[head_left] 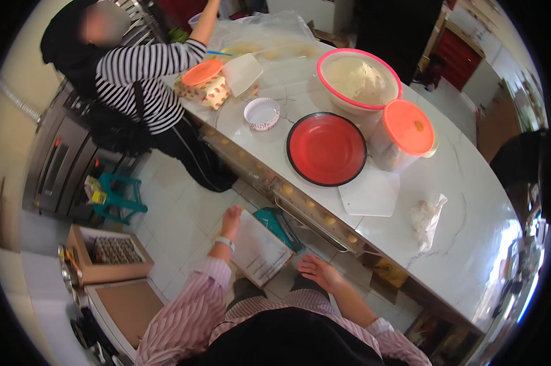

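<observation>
A flat rectangular tray (pixel 260 249) with a pale, streaked surface and a thin brownish rim hangs tilted in front of my body, below table height. My left hand (pixel 231 224) is closed on its far left edge. My right hand (pixel 319 272) is off the tray, near its right corner, with the fingers apart and nothing visible in them. Behind the tray, partly hidden by it, is a teal plastic object (pixel 276 227) near the floor. Below the tabletop edge, a long tray (pixel 315 213) with several round yellowish pieces shows.
A marble-look table (pixel 455 244) carries a red plate (pixel 327 149), a pink-rimmed basin (pixel 342 100) of white powder, an orange-lidded container (pixel 403 131) and paper baking cups (pixel 262 114). A person (pixel 150 85) in stripes works at left. A teal stool (pixel 121 198) and cardboard box (pixel 110 274) stand left.
</observation>
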Demonstrator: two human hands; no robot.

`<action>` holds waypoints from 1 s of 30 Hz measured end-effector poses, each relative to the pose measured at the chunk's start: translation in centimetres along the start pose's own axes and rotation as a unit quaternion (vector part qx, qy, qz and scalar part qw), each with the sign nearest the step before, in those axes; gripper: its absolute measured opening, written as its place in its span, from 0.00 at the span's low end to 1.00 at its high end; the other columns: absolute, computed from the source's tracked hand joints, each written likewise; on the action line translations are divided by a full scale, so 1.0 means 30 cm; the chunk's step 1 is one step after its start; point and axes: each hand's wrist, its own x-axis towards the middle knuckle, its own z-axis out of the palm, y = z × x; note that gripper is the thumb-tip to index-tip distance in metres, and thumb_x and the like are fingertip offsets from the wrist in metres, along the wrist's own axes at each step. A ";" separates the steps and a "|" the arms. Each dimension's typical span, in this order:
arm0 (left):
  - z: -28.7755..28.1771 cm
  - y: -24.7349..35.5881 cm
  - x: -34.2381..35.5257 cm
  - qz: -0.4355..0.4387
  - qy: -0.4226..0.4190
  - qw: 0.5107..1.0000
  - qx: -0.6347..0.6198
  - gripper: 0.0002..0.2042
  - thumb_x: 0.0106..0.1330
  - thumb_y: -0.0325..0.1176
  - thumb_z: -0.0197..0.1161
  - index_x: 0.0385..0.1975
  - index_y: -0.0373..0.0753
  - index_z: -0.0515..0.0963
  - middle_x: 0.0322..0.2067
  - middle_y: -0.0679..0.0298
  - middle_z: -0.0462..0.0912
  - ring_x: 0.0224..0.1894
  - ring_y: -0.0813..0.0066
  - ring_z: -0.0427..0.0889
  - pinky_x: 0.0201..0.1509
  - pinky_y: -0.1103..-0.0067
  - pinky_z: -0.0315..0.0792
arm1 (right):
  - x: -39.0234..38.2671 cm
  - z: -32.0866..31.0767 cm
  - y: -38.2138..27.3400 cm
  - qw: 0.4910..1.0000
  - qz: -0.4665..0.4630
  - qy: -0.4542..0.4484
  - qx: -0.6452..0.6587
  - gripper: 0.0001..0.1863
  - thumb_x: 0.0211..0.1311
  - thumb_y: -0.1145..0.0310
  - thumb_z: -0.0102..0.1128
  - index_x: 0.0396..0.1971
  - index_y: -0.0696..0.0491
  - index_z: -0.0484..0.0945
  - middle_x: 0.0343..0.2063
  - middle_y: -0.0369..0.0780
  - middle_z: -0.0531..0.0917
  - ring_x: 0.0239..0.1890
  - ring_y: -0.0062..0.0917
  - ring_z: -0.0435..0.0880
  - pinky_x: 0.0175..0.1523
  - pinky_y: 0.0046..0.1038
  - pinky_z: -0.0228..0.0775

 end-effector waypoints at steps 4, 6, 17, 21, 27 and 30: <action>0.009 0.156 0.390 -0.109 0.045 0.942 -0.315 0.33 0.64 0.59 0.49 0.53 0.32 0.65 0.49 0.54 0.74 0.47 0.66 0.75 0.51 0.71 0.69 | 0.002 -0.010 0.206 0.964 -0.111 0.193 0.146 0.23 0.66 0.56 0.44 0.55 0.56 0.65 0.50 0.44 0.75 0.50 0.31 0.74 0.55 0.31 0.63; 0.039 0.195 0.532 -0.111 0.029 0.919 -0.377 0.33 0.65 0.58 0.48 0.56 0.32 0.61 0.51 0.53 0.72 0.50 0.65 0.74 0.52 0.71 0.70 | -0.012 0.030 0.373 0.918 -0.128 0.309 0.215 0.23 0.65 0.56 0.45 0.54 0.55 0.66 0.49 0.45 0.76 0.48 0.31 0.75 0.53 0.32 0.65; 0.055 0.152 0.708 -0.019 -0.134 0.910 -0.391 0.13 0.67 0.31 0.53 0.48 0.36 0.63 0.36 0.62 0.72 0.37 0.71 0.75 0.48 0.68 0.74 | 0.126 0.445 0.947 0.837 -0.095 0.379 0.382 0.16 0.65 0.59 0.46 0.45 0.54 0.68 0.40 0.43 0.76 0.41 0.33 0.75 0.48 0.34 0.68; 0.033 0.146 0.676 -0.024 -0.139 0.899 -0.415 0.08 0.67 0.31 0.53 0.41 0.37 0.64 0.33 0.63 0.72 0.35 0.71 0.75 0.48 0.67 0.74 | 0.149 0.532 0.910 0.846 -0.142 0.401 0.321 0.16 0.65 0.60 0.47 0.45 0.56 0.68 0.39 0.44 0.77 0.40 0.34 0.76 0.48 0.35 0.68; 0.001 0.119 0.638 -0.027 -0.134 0.900 -0.415 0.06 0.67 0.31 0.52 0.36 0.36 0.64 0.29 0.64 0.69 0.30 0.74 0.72 0.47 0.66 0.75 | 0.171 0.555 0.913 0.862 -0.153 0.407 0.260 0.19 0.65 0.59 0.47 0.47 0.58 0.67 0.40 0.45 0.77 0.40 0.33 0.77 0.49 0.34 0.68; -0.034 0.109 0.625 -0.022 -0.120 0.910 -0.396 0.07 0.67 0.32 0.52 0.34 0.36 0.64 0.28 0.63 0.69 0.30 0.74 0.72 0.44 0.68 0.75 | 0.210 0.561 0.911 0.877 -0.145 0.401 0.222 0.20 0.65 0.58 0.48 0.47 0.59 0.68 0.41 0.44 0.77 0.40 0.32 0.77 0.49 0.33 0.68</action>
